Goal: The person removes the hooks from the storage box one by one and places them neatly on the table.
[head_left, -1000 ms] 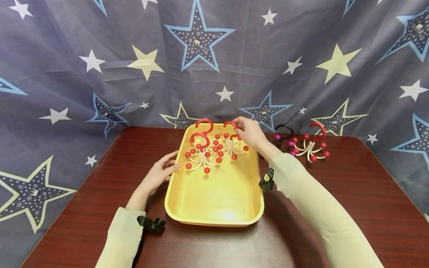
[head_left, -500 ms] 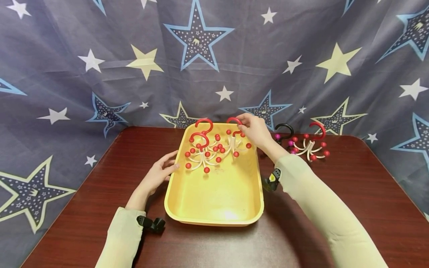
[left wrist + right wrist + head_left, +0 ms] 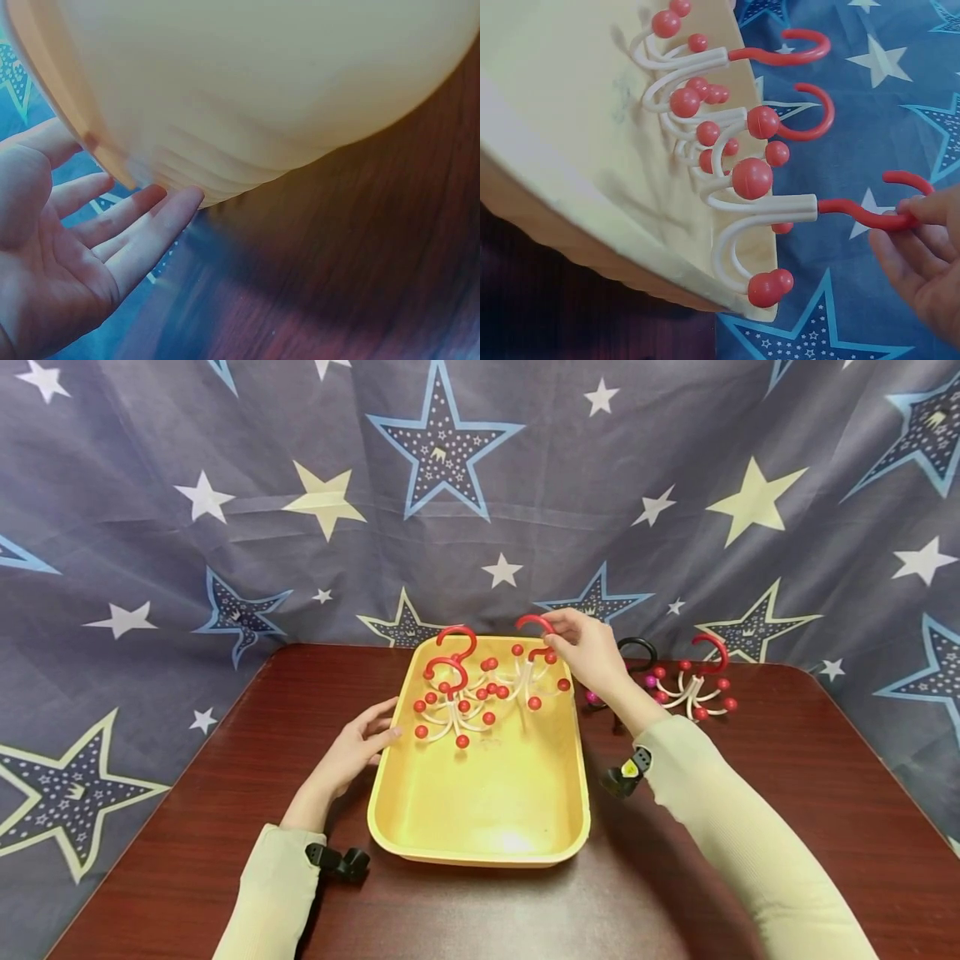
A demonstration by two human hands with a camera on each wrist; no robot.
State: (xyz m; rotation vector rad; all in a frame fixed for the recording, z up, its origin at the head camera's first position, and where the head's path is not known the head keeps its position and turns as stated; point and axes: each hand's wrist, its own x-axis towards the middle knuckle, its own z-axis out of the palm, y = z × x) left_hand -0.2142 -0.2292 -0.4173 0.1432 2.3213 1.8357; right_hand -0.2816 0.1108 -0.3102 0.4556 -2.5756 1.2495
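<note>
My right hand (image 3: 588, 647) pinches the red hook of a multi-arm hanger (image 3: 527, 668) that has curved white arms tipped with red balls. It is upright over the back right corner of the yellow tray (image 3: 487, 802); whether its arms touch the tray floor I cannot tell. Two more such hangers stand in the tray to its left, a front hanger (image 3: 453, 714) and a rear hanger (image 3: 467, 642) partly hidden behind it. My left hand (image 3: 352, 752) holds the tray's left side, thumb over the rim and nearly straight fingers against the outer wall (image 3: 247, 150).
On the dark wooden table (image 3: 787, 810), right of the tray, stands another red and white hanger (image 3: 696, 689). Beside it is a black hanger (image 3: 639, 647) with purple balls, partly hidden by my right arm. A star-patterned cloth (image 3: 480, 543) hangs behind the table.
My right hand has moved right and slightly up with the hanger it pinches, toward the tray's back right corner. The left hand and the tray stay put.
</note>
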